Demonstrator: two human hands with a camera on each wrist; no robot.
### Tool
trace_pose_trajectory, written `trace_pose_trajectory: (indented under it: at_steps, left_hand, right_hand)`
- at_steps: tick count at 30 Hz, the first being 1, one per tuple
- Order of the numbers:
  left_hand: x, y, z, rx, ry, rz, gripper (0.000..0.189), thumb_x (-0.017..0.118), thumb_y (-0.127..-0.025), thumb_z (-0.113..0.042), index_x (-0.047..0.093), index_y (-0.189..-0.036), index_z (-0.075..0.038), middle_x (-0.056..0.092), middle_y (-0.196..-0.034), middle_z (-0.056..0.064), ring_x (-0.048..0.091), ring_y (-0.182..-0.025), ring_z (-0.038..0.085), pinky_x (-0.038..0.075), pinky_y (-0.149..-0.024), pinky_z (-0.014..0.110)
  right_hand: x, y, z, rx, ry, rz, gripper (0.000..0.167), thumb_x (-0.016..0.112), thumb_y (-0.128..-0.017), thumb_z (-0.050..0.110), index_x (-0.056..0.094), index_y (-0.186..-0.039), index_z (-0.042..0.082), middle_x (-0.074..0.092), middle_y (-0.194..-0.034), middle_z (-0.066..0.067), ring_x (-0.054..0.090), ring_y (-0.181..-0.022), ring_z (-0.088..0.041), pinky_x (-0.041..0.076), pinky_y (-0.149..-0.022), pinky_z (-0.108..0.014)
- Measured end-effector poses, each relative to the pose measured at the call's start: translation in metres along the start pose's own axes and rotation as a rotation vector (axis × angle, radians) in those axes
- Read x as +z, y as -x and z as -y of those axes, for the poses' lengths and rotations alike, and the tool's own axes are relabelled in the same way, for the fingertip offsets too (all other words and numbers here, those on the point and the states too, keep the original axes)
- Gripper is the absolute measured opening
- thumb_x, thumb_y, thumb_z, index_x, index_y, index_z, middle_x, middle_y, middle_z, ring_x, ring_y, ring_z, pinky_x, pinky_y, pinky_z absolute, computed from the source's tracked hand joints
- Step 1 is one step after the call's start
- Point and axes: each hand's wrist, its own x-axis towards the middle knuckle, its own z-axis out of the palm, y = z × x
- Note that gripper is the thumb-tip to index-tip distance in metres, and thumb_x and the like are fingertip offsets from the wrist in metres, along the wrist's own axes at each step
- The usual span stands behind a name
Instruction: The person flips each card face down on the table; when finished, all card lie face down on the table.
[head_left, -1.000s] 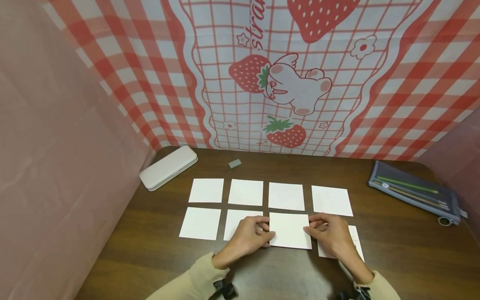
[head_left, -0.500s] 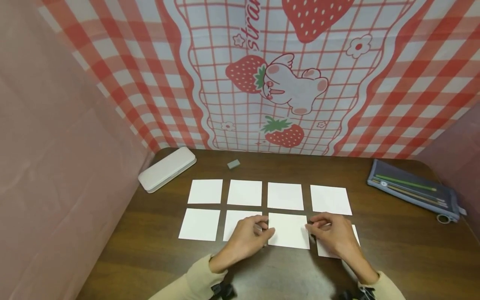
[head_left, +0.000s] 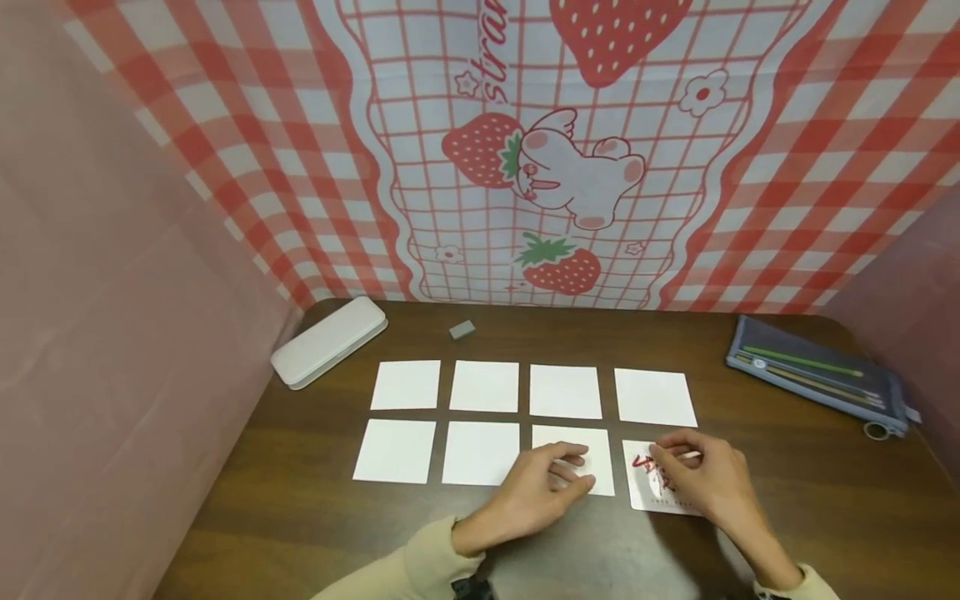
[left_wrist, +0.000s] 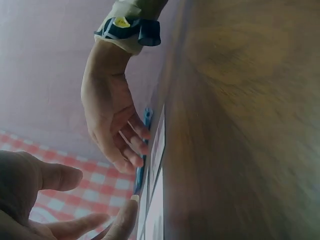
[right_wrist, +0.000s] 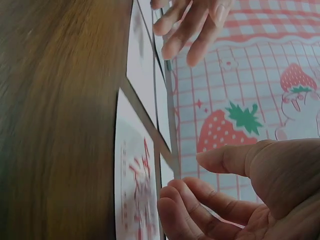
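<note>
Two rows of white square cards lie on a brown wooden table. My left hand [head_left: 536, 492] hovers over the third card [head_left: 600, 450] of the near row, thumb and fingers apart and holding nothing. At the near row's right end lies a card with red scribble-like print [head_left: 651, 487] and a small dark line of text. Over its right part is my right hand [head_left: 708, 479], hiding that side. The right wrist view shows the right thumb spread from the loosely bent fingers [right_wrist: 185, 207], beside the printed card [right_wrist: 131, 185], with nothing gripped.
A white oblong case [head_left: 330, 342] lies at the back left, near a small grey eraser-like block [head_left: 462, 330]. At the right is a blue-grey zip pouch [head_left: 817, 375] with pencils inside. A strawberry-patterned cloth [head_left: 555, 183] hangs behind the table.
Both hands have let go of the third near-row card's edges. The left hand has shifted right over that card, and the right hand has moved right, uncovering the red print.
</note>
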Motion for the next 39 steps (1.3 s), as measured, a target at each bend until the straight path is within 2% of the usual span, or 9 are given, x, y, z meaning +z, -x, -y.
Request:
trace_pose_trajectory:
  at_steps: [6,10,13,17,22,28,32,35,39]
  left_hand:
    - [0.012,-0.010,-0.008,0.013,0.023,0.047,0.047,0.066,-0.103,-0.024,0.060,-0.142,0.001,0.069,-0.136,0.020,0.076,-0.106,0.015,0.058,-0.082,0.013]
    - [0.020,-0.015,-0.013,-0.035,0.060,0.080,0.052,0.065,-0.103,-0.027,0.056,-0.146,0.001,0.063,-0.146,0.019,0.073,-0.117,0.021,0.059,-0.087,0.014]
    - [0.027,-0.017,-0.016,-0.072,0.094,0.075,0.055,0.066,-0.102,-0.026,0.054,-0.147,0.002,0.060,-0.148,0.021,0.071,-0.123,0.026,0.059,-0.092,0.017]
    - [0.038,-0.020,-0.022,-0.100,0.096,0.056,0.057,0.067,-0.101,-0.026,0.053,-0.149,0.001,0.060,-0.149,0.021,0.069,-0.127,0.030,0.058,-0.100,0.024]
    - [0.053,-0.021,-0.029,-0.139,0.028,0.045,0.062,0.070,-0.099,-0.031,0.052,-0.151,-0.003,0.060,-0.151,0.014,0.067,-0.130,0.025,0.056,-0.104,0.024]
    - [0.066,-0.020,-0.033,-0.112,-0.054,-0.004,0.069,0.071,-0.097,-0.034,0.048,-0.153,-0.001,0.060,-0.149,0.016,0.065,-0.130,0.022,0.051,-0.105,0.022]
    - [0.068,-0.021,-0.036,-0.106,-0.090,-0.003,0.071,0.070,-0.097,-0.037,0.046,-0.154,-0.003,0.059,-0.150,0.014,0.064,-0.130,0.020,0.051,-0.105,0.022]
    - [0.069,-0.022,-0.038,-0.112,-0.091,-0.001,0.072,0.070,-0.096,-0.037,0.046,-0.155,-0.004,0.060,-0.150,0.014,0.063,-0.129,0.019,0.051,-0.104,0.022]
    - [0.071,-0.022,-0.039,-0.110,-0.083,-0.008,0.071,0.071,-0.096,-0.036,0.047,-0.154,-0.004,0.061,-0.148,0.014,0.064,-0.127,0.018,0.051,-0.103,0.022]
  right_hand:
    - [-0.010,0.006,-0.016,0.046,0.051,-0.030,0.023,0.078,-0.092,0.033,0.080,-0.103,0.013,0.082,-0.096,-0.006,0.066,-0.075,0.008,0.047,-0.069,-0.020]
    - [-0.013,0.011,-0.027,0.051,0.052,-0.057,0.026,0.080,-0.092,0.031,0.078,-0.107,0.010,0.082,-0.100,-0.010,0.061,-0.074,0.015,0.041,-0.070,-0.013]
    - [-0.014,0.014,-0.033,0.068,0.050,-0.056,0.032,0.080,-0.092,0.031,0.075,-0.112,0.007,0.080,-0.105,-0.013,0.060,-0.074,0.014,0.039,-0.069,-0.012]
    - [-0.015,0.017,-0.037,0.101,0.063,-0.044,0.039,0.079,-0.092,0.035,0.072,-0.117,0.006,0.079,-0.111,-0.016,0.070,-0.078,0.000,0.041,-0.069,-0.015]
    - [-0.016,0.019,-0.039,0.113,0.077,-0.040,0.044,0.078,-0.093,0.036,0.069,-0.121,0.004,0.078,-0.113,-0.018,0.076,-0.084,-0.016,0.043,-0.069,-0.017]
    - [-0.016,0.022,-0.039,0.126,0.067,-0.024,0.049,0.077,-0.094,0.037,0.065,-0.126,0.002,0.075,-0.118,-0.022,0.078,-0.092,-0.028,0.044,-0.070,-0.018]
    - [-0.018,0.023,-0.038,0.151,0.056,-0.001,0.052,0.076,-0.095,0.039,0.063,-0.129,0.001,0.073,-0.123,-0.024,0.076,-0.101,-0.036,0.043,-0.072,-0.017]
    - [-0.019,0.024,-0.038,0.166,0.042,0.009,0.054,0.075,-0.095,0.039,0.062,-0.130,0.001,0.072,-0.125,-0.025,0.076,-0.102,-0.035,0.041,-0.071,-0.014]
    - [-0.021,0.024,-0.042,0.172,0.010,0.007,0.052,0.076,-0.095,0.037,0.063,-0.130,0.000,0.072,-0.124,-0.027,0.077,-0.092,-0.021,0.042,-0.068,-0.010]
